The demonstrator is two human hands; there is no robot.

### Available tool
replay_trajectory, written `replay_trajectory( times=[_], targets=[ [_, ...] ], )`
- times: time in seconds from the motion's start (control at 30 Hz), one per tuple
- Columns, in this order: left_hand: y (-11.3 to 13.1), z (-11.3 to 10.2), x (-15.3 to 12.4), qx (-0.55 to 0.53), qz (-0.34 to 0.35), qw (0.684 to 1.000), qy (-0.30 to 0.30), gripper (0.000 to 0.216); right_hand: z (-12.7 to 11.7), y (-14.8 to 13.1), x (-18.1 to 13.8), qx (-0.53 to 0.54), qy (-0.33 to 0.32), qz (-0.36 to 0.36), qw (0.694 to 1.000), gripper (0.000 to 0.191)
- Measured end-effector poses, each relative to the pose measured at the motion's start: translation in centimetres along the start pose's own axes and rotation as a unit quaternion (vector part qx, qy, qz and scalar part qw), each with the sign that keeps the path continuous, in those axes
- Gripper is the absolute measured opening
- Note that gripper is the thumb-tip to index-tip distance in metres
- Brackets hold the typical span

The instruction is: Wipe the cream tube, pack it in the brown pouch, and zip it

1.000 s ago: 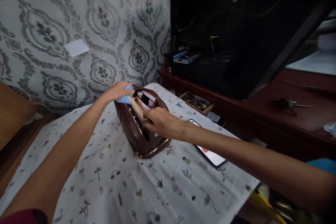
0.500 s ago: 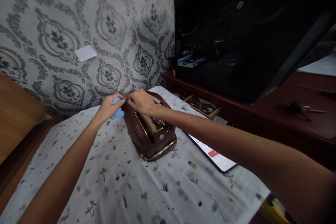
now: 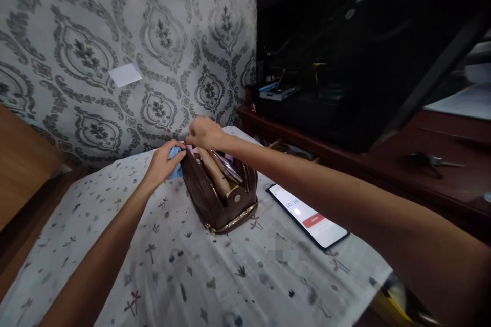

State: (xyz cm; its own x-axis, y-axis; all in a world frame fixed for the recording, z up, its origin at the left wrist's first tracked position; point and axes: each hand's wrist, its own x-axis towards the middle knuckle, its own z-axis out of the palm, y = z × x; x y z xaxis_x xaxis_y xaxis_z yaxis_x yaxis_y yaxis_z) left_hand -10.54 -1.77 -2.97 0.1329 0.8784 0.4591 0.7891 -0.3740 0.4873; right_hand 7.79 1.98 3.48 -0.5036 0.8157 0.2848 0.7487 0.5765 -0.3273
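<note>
A brown leather pouch [image 3: 209, 199] with a gold zip stands open on a patterned cloth [image 3: 172, 265]. Several slim cosmetic items [image 3: 222, 171] stick out of its top. My left hand [image 3: 163, 163] is closed on a light blue cloth [image 3: 175, 154] and pressed against the pouch's far left end. My right hand [image 3: 203, 134] reaches over the pouch and pinches its far end, at the top edge; what the fingers hold is too small to make out.
A phone [image 3: 309, 214] with a lit screen lies on the cloth right of the pouch. A dark wooden shelf [image 3: 383, 184] with keys [image 3: 425, 159] stands at the right under a black unit [image 3: 345, 61]. Patterned wallpaper [image 3: 115, 36] is behind.
My right hand moved from the near middle of the pouch to its far end, beside my left hand. The left hand stayed at the far end with the blue cloth.
</note>
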Motion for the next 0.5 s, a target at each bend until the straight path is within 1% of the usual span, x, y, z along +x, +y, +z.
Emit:
replay_trajectory(
  times=[0.07, 0.13, 0.2, 0.27, 0.33, 0.4, 0.47, 0.5],
  targets=[
    [-0.1, 0.0, -0.1, 0.001, -0.003, 1.0, 0.006, 0.031, 1.2, -0.1, -0.5, -0.003, -0.027, 0.001, 1.0, 0.02],
    [-0.2, -0.1, -0.2, 0.008, 0.006, 1.0, 0.002, 0.031, 2.3, -0.2, -0.7, -0.005, -0.037, -0.001, 0.999, 0.02],
    [-0.3, -0.4, -0.2, 0.013, 0.013, 1.0, -0.009, 0.03, 2.9, -0.3, -0.9, -0.006, -0.037, -0.004, 0.999, 0.02],
    [-0.4, -0.7, -0.3, 0.012, 0.01, 1.0, -0.019, 0.03, 2.9, -0.3, -1.0, -0.006, -0.027, -0.008, 1.0, 0.02],
    [-0.6, -0.9, -0.5, 0.004, -0.003, 1.0, -0.026, 0.031, 2.2, -0.3, -1.1, -0.003, -0.007, -0.007, 1.0, 0.022],
    [-0.9, -1.0, -0.8, -0.004, -0.012, 0.999, -0.033, 0.033, 0.9, -0.3, -1.0, 0.0, 0.019, -0.002, 1.0, 0.029],
    [-1.0, -1.1, -1.0, -0.005, -0.01, 0.999, -0.042, 0.035, -0.6, -0.3, -0.9, 0.004, 0.057, -0.004, 0.998, 0.035],
    [-1.0, -1.1, -1.1, -0.004, -0.008, 0.999, -0.045, 0.036, -1.2, -0.3, -0.8, 0.007, 0.091, -0.013, 0.996, 0.035]
  ],
)
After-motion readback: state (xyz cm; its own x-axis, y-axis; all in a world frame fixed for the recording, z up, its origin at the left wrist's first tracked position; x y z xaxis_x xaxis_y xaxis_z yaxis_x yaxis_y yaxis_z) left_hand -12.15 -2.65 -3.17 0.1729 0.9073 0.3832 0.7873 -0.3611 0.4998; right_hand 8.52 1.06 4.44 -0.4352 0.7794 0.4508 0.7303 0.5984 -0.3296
